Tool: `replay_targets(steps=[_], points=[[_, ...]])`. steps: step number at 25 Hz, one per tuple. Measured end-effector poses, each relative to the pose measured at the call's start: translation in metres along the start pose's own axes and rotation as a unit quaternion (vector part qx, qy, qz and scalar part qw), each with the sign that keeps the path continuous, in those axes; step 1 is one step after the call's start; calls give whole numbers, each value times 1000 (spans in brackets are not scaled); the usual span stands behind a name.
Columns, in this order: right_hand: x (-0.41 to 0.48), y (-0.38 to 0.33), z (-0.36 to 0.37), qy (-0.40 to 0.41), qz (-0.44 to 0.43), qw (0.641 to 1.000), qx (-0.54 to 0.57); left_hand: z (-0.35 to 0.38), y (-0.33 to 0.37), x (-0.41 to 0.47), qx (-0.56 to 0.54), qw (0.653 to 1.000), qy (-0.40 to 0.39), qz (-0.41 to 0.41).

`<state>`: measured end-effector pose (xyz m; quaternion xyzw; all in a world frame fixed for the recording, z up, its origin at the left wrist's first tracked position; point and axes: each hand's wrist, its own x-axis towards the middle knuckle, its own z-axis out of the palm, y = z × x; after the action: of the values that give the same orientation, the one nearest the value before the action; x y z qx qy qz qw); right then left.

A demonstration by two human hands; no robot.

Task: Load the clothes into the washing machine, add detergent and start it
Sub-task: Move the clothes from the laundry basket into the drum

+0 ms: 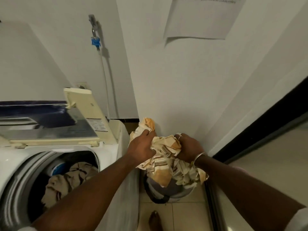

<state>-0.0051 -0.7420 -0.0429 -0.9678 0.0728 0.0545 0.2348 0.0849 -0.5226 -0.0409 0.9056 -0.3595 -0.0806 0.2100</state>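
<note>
A top-loading white washing machine [108, 152] stands at the left with its lid [83, 114] raised. Inside its drum lies a beige cloth with dark stripes [66, 179]. To the right of the machine, a cream and orange striped cloth [166, 150] is bunched above a grey laundry basket [166, 190] on the floor. My left hand [141, 149] grips the cloth's left side, and my right hand [188, 147] grips its right side. Part of the cloth still hangs into the basket.
A white wall stands right behind the basket, with a paper sheet [200, 17] taped high up. A tap with a blue fitting [95, 41] and hose runs down behind the machine. A dark-framed sliding door [266, 130] borders the right. My bare foot [155, 220] is on the tiled floor.
</note>
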Motion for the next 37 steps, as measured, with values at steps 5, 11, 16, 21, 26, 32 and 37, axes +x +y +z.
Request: replay_targets(steps=[5, 11, 16, 21, 26, 32, 37], points=[[-26, -45, -68, 67, -45, 995, -52, -67, 39, -31, -9, 996, 84, 7], [-77, -113, -120, 161, -103, 978, -83, -146, 73, -93, -2, 987, 162, 10], [-107, -181, -139, 189, -159, 961, -127, -197, 77, -163, 12, 978, 210, -12], [-110, -265, -125, 190, -239, 944, -127, -241, 39, -231, 35, 967, 249, -42], [-88, -341, -66, 153, -277, 940, -127, -251, -36, -290, 41, 958, 264, -101], [-41, -411, 37, 89, -247, 961, -86, -239, -160, -321, -9, 965, 221, -144], [-1, -437, 117, 22, -170, 981, -90, -199, -253, -322, -68, 965, 167, -191]])
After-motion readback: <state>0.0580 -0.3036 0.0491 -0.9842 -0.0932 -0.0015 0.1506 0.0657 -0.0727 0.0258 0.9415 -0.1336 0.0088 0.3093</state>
